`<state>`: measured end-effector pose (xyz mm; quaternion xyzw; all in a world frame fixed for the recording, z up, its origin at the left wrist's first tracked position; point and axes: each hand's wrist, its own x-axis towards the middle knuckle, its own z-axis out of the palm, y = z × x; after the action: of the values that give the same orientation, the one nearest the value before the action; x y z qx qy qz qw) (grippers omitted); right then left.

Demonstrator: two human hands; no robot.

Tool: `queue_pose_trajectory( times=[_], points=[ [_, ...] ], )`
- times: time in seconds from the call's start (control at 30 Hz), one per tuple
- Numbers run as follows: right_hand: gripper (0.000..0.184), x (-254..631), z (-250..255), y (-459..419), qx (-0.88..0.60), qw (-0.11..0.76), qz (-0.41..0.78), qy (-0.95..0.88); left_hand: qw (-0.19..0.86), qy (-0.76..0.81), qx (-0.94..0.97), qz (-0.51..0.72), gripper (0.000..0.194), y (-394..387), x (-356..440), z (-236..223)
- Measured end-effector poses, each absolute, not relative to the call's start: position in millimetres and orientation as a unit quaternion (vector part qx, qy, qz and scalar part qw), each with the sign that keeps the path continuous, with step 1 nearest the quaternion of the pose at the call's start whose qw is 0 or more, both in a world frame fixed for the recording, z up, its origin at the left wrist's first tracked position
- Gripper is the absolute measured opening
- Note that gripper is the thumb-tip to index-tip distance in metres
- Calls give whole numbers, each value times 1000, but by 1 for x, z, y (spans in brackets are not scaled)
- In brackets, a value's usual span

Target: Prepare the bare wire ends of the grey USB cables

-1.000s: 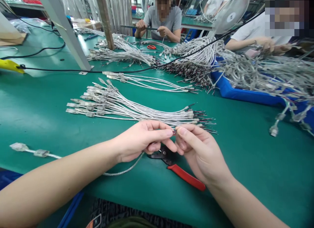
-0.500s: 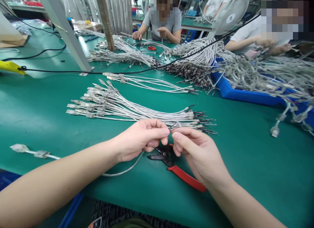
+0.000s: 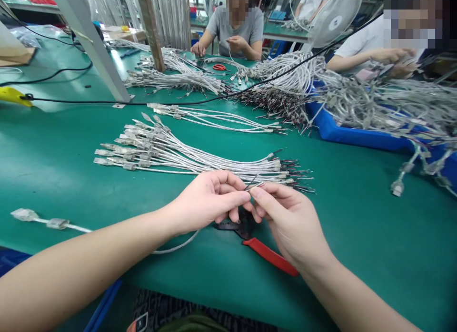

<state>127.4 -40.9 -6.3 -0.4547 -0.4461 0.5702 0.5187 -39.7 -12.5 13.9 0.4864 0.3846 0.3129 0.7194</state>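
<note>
My left hand (image 3: 209,201) is closed on the stripped end of a silver cable (image 3: 53,223), which trails left across the green table (image 3: 357,227) to its clear plug. My right hand (image 3: 285,218) pinches the thin wires at that same end, fingertip to fingertip with the left. Both hands hover just above red-handled wire strippers (image 3: 269,257) lying on the table. Just beyond my fingers lies a fanned bundle of several similar cables (image 3: 185,158).
A smaller row of cables (image 3: 214,120) lies farther back. A blue tray (image 3: 357,137) heaped with tangled cables sits at the right. A black cord (image 3: 107,102) and a metal post (image 3: 96,46) cross the left. Two other people work at the far side.
My hands have stayed together at the cable end, the fingers shifting slightly on the wires. The view has dipped a little.
</note>
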Motion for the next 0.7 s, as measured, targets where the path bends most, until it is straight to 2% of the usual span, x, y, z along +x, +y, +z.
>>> queue_pose_trajectory(
  times=[0.2, 0.4, 0.5, 0.7],
  points=[
    [11, 128, -6, -42, -466, 530, 565, -428, 754, 361, 466, 290, 12, -10, -39, 16],
    [12, 128, -4, -40, -474, 529, 570, -414, 719, 393, 493, 292, 23, -14, -39, 18],
    [11, 128, -2, -40, -468, 525, 573, -421, 706, 396, 502, 305, 22, -14, -39, 18],
    [11, 127, -3, -41, -470, 512, 574, -433, 738, 361, 475, 316, 23, -12, -43, 14]
  ],
)
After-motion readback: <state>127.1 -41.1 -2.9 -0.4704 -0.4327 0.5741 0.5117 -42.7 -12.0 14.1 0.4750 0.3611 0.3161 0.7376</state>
